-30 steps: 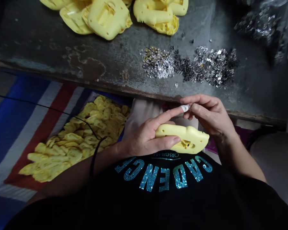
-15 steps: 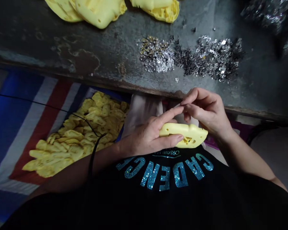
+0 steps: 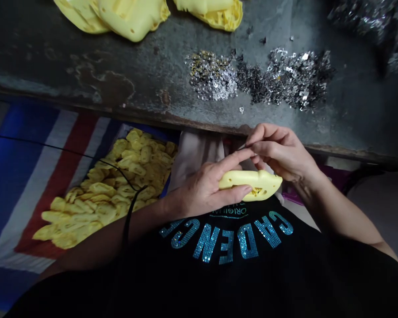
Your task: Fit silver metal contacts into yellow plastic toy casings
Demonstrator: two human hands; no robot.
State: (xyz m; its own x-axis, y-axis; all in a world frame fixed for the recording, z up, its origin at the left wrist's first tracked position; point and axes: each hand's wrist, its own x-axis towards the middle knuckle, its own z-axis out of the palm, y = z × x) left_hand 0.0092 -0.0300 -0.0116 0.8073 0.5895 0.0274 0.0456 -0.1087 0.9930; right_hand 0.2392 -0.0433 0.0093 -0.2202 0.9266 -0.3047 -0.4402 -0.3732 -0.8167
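A yellow moulded plastic part (image 3: 268, 182) with small holes and a cut-out is held in front of my chest. My left hand (image 3: 207, 187) is closed round its left end, thumb across the near face and index finger stretched over the far side. The fingers of my right hand (image 3: 277, 150) are pinched together at the tip of that index finger, just beyond the part. What the pinch holds, if anything, is too small to make out. Small shiny metal clips (image 3: 215, 77) lie in a heap on the bench beyond my hands, with a single clip (image 3: 241, 110) near the edge.
The dark metal bench (image 3: 146, 84) has a worn front edge. Larger yellow plastic shells (image 3: 132, 20) lie at its back, and more metal pieces (image 3: 368, 20) at far right. Many yellow parts (image 3: 99, 194) fill a striped sheet at lower left. A black cord (image 3: 63, 150) crosses there.
The view has shifted slightly. My right hand's fingers have moved a little at the left index fingertip, and the yellow plastic part stays in my left hand.
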